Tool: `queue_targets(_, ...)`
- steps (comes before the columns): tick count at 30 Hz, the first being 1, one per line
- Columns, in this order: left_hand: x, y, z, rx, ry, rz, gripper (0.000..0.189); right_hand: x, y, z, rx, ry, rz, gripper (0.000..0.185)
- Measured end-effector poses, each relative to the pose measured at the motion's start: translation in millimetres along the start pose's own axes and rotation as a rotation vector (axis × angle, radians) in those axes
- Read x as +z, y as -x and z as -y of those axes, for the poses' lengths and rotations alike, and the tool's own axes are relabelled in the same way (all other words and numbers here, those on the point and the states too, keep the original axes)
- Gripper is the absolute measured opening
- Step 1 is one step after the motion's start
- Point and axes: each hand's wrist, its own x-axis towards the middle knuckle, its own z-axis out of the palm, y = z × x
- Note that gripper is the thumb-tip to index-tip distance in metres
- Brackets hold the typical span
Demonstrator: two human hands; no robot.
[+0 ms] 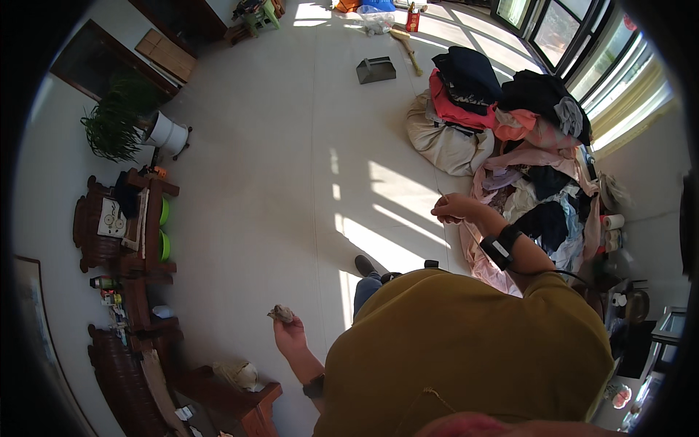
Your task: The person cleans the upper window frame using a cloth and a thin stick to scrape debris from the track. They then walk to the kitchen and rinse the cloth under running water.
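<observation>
My left hand (290, 334) is low at the left, over the tiled floor. Its fingers are closed on a small crumpled greyish-brown wad (282, 313), cloth or paper, I cannot tell which. My right hand (452, 208) is bent in front of me at the right, with a thin stick (473, 236) passing through its grip. Just beyond that hand spreads a heap of loose clothes (546, 202) on a pink sheet (479, 261). Farther off, folded dark and red clothes (464, 82) are stacked on a stuffed beige cloth bag (448, 145).
A metal dustpan (377, 71) and a short broom (407, 49) lie ahead on the floor. Dark wooden furniture (150, 229) and a potted plant (166, 134) line the left wall. A wooden stool or table (262, 401) stands near my left arm. Open windows (557, 33) are at the far right.
</observation>
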Motion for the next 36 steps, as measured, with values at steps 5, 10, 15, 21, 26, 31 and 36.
queue_targets(5,104,-154,-61,0.021,-0.087,0.061,0.016,-21,-45,8,0.208,-0.205,-0.194,0.026)
queue_targets(10,258,-300,-54,-0.152,-0.259,0.307,0.016,-40,-82,-29,0.494,-0.66,-0.215,0.026)
queue_targets(15,415,-415,13,-0.306,-0.36,0.499,0.016,-71,-166,-72,0.595,-1.102,-0.51,0.028)
queue_targets(21,564,-528,37,-0.441,-0.528,0.449,0.016,-174,-304,45,0.527,-1.007,-0.254,0.036)
queue_targets(26,625,-649,14,-0.323,-0.493,0.407,0.016,-277,-446,197,0.352,-0.628,-0.465,0.025)
queue_targets(31,646,-795,2,-0.338,-0.38,0.204,0.015,-364,-573,298,0.222,-0.49,-0.481,0.024)
queue_targets(36,726,-942,-14,-0.329,-0.309,0.091,0.015,-410,-638,333,0.401,-0.516,-0.514,0.025)
